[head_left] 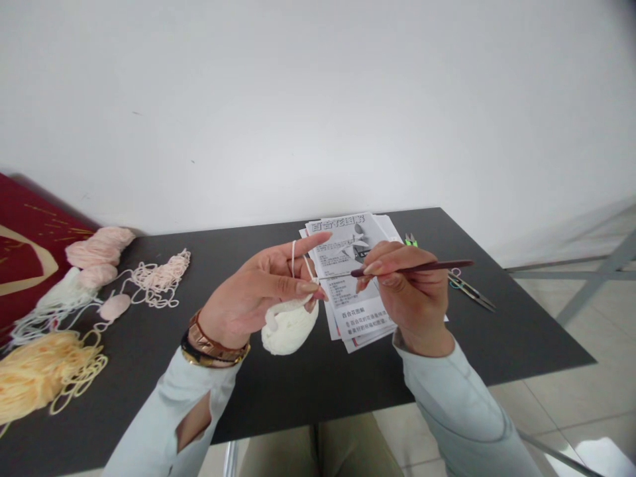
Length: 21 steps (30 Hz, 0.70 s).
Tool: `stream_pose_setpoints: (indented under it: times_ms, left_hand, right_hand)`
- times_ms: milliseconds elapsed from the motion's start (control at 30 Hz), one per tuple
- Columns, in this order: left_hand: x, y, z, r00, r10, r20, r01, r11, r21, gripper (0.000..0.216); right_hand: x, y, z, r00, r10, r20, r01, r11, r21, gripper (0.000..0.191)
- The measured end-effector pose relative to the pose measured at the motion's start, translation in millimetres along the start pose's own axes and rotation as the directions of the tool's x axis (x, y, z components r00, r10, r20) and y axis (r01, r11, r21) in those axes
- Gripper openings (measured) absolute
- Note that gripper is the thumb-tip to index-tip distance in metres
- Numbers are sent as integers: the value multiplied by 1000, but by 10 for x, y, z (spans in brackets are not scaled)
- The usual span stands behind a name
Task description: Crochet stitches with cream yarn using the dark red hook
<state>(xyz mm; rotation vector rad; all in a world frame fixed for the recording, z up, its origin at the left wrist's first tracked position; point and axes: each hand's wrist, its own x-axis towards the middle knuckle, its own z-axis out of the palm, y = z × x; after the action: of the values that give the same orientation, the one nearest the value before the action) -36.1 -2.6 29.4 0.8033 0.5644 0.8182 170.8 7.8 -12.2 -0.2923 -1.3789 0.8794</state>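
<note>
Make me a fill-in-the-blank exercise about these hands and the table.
1. The dark-handled hook is held in the ____ hand.
2. On the left hand, a strand of white yarn passes over the extended ____ finger.
3. The yellow skein lies toward the table's ____ end.
Answers: right; index; left.

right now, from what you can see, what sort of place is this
Probably an indoor craft corner; home or workshop, I can't tell. Yellow yarn and printed sheets lie on a black table, and the right hand holds a slim-shafted tool.
</note>
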Motion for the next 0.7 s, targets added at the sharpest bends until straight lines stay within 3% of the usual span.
stream_pose_setpoints:
  times_ms: [233, 467, 700]
  left_hand:
    - [-11, -8, 2, 999, 5, 38, -6, 1000, 29, 65]
    - [-35, 18, 77, 996, 93, -3, -93, 994, 60, 59]
    - [-29, 2, -1, 999, 2, 48, -4, 999, 52, 70]
  right_hand:
    - [-18, 15, -12, 1000, 3, -3, -3, 1000, 30, 8]
    - [-52, 24, -1, 989, 131, -73, -124, 988, 89, 8]
    - [3, -12, -36, 995, 95, 38, -98, 991, 91, 8]
